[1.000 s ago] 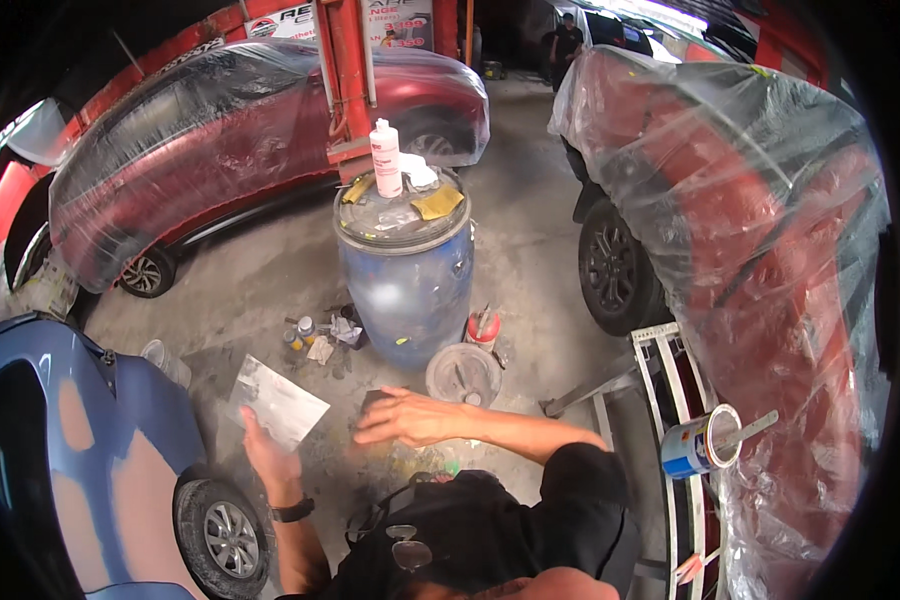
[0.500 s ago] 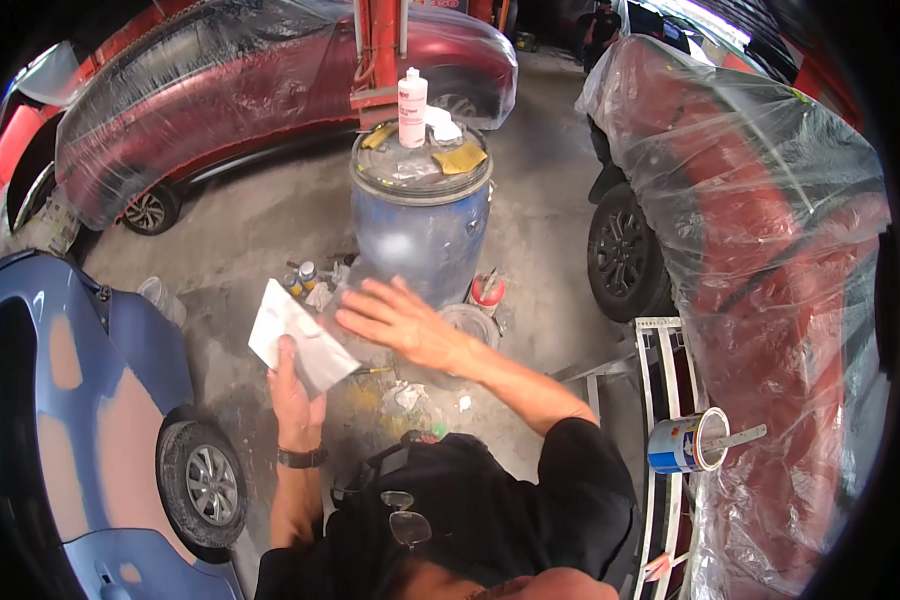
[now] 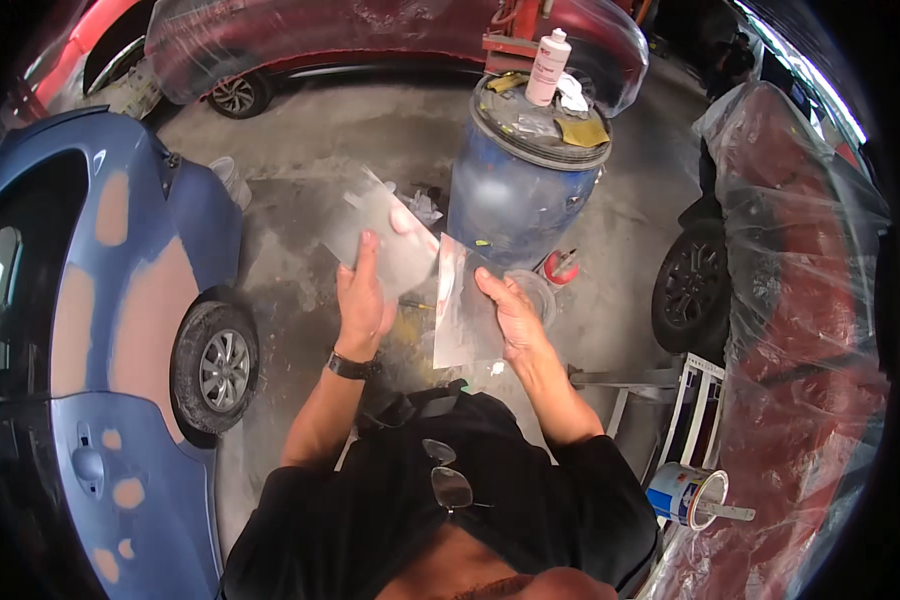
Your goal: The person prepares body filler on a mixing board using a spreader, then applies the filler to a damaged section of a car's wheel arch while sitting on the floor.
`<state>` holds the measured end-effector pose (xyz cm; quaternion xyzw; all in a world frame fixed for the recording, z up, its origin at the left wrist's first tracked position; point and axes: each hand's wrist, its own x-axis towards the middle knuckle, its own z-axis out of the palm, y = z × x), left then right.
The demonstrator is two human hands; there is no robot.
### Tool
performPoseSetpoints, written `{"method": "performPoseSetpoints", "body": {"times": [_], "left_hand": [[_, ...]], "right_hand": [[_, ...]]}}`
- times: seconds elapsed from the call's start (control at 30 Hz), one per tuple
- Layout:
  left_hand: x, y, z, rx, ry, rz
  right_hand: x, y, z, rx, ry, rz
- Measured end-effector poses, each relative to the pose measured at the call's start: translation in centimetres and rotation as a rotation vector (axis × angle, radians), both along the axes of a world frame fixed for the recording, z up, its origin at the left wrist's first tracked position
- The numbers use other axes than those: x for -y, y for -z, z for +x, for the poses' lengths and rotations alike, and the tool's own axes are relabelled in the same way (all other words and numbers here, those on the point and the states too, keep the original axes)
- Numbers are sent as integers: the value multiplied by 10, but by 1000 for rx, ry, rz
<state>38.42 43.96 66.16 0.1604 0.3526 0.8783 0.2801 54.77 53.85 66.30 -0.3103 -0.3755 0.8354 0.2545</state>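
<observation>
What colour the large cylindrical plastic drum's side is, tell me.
The drum has a blue side with a pale patch; it shows best in the head view.

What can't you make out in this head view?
In the head view:
Left hand: fingers mostly hidden behind the left sheet.
Right hand: fingers mostly hidden behind the right sheet.
Far car: roof cut off by the top edge.
Background person: too small and dark for detail.

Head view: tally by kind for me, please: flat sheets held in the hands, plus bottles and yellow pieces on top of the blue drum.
Flat sheets: 2 (left sheet in the left hand, right sheet in the right hand)
Bottles: 1 (pale pink bottle)
Yellow pieces: 2
Total: 5
</observation>
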Motion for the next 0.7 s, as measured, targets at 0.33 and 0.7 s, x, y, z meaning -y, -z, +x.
{"method": "performPoseSetpoints", "body": {"times": [0.33,0.7], "left_hand": [[-1,18,23,-170,-67,-257],[12,51,-16,659,1163,253]], "right_hand": [[-41,-12,20,70,62,960],[-40,34,18,160,-209,1205]]}}
